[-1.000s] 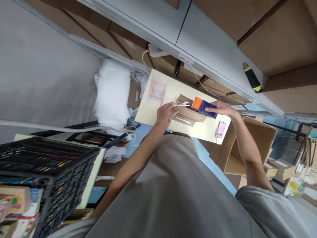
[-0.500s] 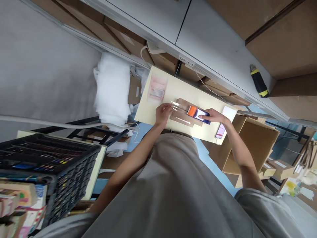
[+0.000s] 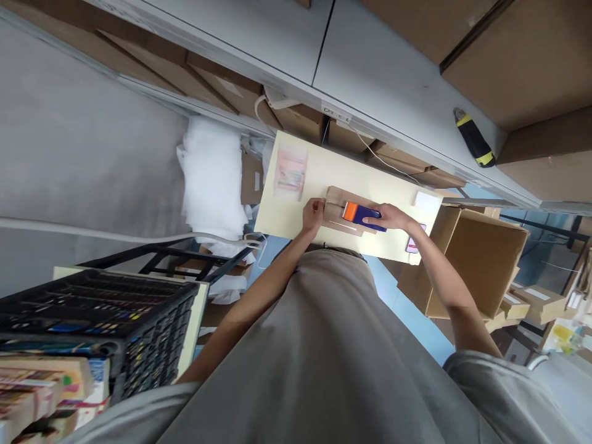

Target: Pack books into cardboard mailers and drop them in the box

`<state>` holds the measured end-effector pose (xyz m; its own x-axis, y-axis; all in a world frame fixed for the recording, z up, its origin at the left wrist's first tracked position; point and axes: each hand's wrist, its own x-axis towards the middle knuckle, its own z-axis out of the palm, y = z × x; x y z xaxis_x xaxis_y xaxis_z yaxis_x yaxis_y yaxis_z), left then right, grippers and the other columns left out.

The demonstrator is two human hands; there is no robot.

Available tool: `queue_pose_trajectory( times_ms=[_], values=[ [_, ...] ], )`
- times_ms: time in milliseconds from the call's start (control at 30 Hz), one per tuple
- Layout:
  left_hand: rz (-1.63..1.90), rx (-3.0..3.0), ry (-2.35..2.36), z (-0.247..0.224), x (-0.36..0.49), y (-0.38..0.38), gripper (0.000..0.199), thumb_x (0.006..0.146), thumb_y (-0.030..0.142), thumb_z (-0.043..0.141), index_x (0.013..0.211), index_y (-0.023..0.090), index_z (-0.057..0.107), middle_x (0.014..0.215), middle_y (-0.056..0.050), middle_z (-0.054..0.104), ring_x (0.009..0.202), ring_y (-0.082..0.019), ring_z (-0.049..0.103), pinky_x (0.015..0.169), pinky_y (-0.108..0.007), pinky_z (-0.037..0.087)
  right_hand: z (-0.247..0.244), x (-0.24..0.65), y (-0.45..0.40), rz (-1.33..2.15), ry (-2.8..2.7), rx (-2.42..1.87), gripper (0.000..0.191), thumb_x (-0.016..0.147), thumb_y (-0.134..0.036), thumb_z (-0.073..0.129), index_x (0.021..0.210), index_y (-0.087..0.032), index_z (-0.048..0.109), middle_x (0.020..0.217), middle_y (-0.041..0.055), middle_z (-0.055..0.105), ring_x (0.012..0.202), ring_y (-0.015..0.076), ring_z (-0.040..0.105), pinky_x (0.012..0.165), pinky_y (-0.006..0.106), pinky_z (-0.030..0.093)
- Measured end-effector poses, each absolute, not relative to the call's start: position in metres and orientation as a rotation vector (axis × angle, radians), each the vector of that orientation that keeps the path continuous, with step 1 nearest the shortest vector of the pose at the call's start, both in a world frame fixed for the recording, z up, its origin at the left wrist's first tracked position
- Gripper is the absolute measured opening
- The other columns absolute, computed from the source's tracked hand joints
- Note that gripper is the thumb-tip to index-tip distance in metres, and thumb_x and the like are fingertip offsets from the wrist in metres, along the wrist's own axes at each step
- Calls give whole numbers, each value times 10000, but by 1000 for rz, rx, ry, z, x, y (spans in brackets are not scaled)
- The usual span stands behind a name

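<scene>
My right hand (image 3: 387, 217) grips an orange and dark blue tape dispenser (image 3: 365, 217) from its right end. The dispenser lies low over a flat brown cardboard box (image 3: 340, 216), its orange end near the box's middle. At the box's left end is my left hand (image 3: 314, 214), its fingers curled closed against the edge. What those fingers hold, if anything, is too small to make out. Both hands and the box are over a pale yellow tabletop (image 3: 287, 219).
A phone (image 3: 413, 245) lies at the table's right end, near a white item (image 3: 426, 200). An open carton (image 3: 481, 265) stands to the right. White foam sheets (image 3: 213, 179) hang at left, above a black crate (image 3: 152, 339). A black-yellow tool (image 3: 475, 140) lies on the shelf.
The clear tape stretched between my hands has come down to the box. The dispenser has shifted slightly left and lower, and my left hand has moved to the box's left edge.
</scene>
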<state>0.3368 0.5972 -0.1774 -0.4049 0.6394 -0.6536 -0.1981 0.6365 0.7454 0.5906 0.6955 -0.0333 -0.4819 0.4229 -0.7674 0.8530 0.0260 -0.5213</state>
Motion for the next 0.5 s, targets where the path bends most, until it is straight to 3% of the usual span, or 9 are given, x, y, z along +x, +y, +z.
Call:
queue_pose_trajectory(
  times_ms=[33, 133, 167, 233, 333, 400, 500],
  values=[
    [910, 429, 1793, -179, 335, 596, 183, 928, 343, 788, 997, 179, 751, 906, -60, 759, 832, -181, 700, 834, -289, 565, -33, 591, 695, -1457, 1907, 1303, 697, 946, -814, 718, 1174, -163, 815, 883, 63, 808, 723, 197, 680, 706, 304, 500],
    [847, 706, 1818, -175, 327, 589, 607, 977, 455, 735, 1488, 138, 655, 1440, -221, 726, 1162, -268, 754, 1009, -387, 603, -32, 594, 693, -1514, 1888, 1326, 706, 935, -831, 704, 1146, -165, 809, 875, 58, 797, 727, 197, 673, 710, 309, 500],
    [832, 868, 1767, -170, 324, 587, 748, 979, 504, 734, 1612, 141, 567, 1619, -254, 619, 1342, -311, 708, 1113, -432, 582, -31, 594, 692, -1530, 1885, 1329, 717, 924, -843, 700, 1136, -167, 807, 876, 57, 795, 733, 200, 674, 708, 311, 499],
    [727, 1263, 1584, -156, 320, 586, 1013, 933, 589, 787, 1758, 148, 397, 1843, -261, 359, 1669, -402, 444, 1327, -532, 429, -31, 596, 692, -1542, 1892, 1327, 740, 904, -866, 692, 1117, -167, 805, 872, 60, 791, 739, 207, 676, 701, 316, 496],
    [433, 1762, 1329, -138, 322, 596, 1357, 790, 590, 921, 1833, 104, 202, 1923, -261, 96, 1800, -479, 30, 1446, -650, 111, -32, 597, 692, -1566, 1906, 1300, 740, 899, -865, 685, 1145, -178, 810, 876, 56, 802, 740, 209, 684, 704, 320, 494],
    [300, 1945, 1267, -134, 327, 609, 1388, 774, 521, 927, 1833, 49, 163, 1918, -280, 53, 1796, -491, -33, 1443, -670, 0, -31, 598, 693, -1586, 1901, 1283, 726, 903, -859, 693, 1160, -192, 818, 865, 48, 812, 747, 215, 699, 715, 325, 496],
    [213, 2045, 1247, -139, 336, 624, 1263, 815, 402, 854, 1809, -24, 200, 1895, -315, 156, 1798, -484, 16, 1446, -648, -34, -30, 599, 695, -1528, 1887, 1304, 703, 891, -872, 725, 1048, -194, 828, 764, 45, 791, 719, 228, 707, 699, 338, 491]
  ],
)
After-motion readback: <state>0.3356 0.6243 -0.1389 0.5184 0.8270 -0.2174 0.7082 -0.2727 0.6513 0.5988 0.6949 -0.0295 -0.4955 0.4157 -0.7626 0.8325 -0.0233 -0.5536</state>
